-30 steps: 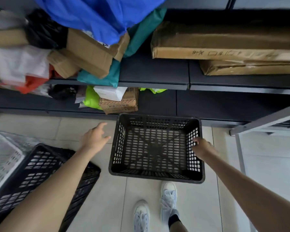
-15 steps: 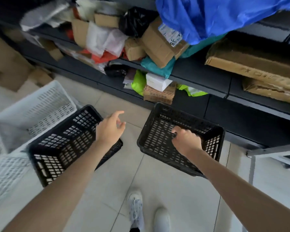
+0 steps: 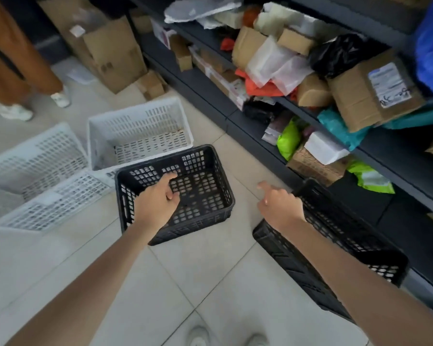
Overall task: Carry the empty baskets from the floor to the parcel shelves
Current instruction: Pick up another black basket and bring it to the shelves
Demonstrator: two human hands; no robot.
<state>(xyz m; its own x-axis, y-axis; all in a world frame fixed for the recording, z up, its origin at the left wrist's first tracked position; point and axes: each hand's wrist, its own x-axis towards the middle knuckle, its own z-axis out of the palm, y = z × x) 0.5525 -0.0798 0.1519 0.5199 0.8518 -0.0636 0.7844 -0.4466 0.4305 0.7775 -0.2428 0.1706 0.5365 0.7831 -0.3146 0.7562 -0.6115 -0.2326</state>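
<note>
A black basket is held by the right hand; the left hand's half-curled, empty fingers may be snagged in the floor basket.

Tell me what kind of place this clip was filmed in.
Most likely a parcel pickup or sorting room. Dark metal shelves are piled with labelled cardboard boxes and courier bags, more cartons stand on the tiled floor, and empty black and white baskets sit beside them.

Baskets on floor, left of shelves; parcels on shelves
</note>
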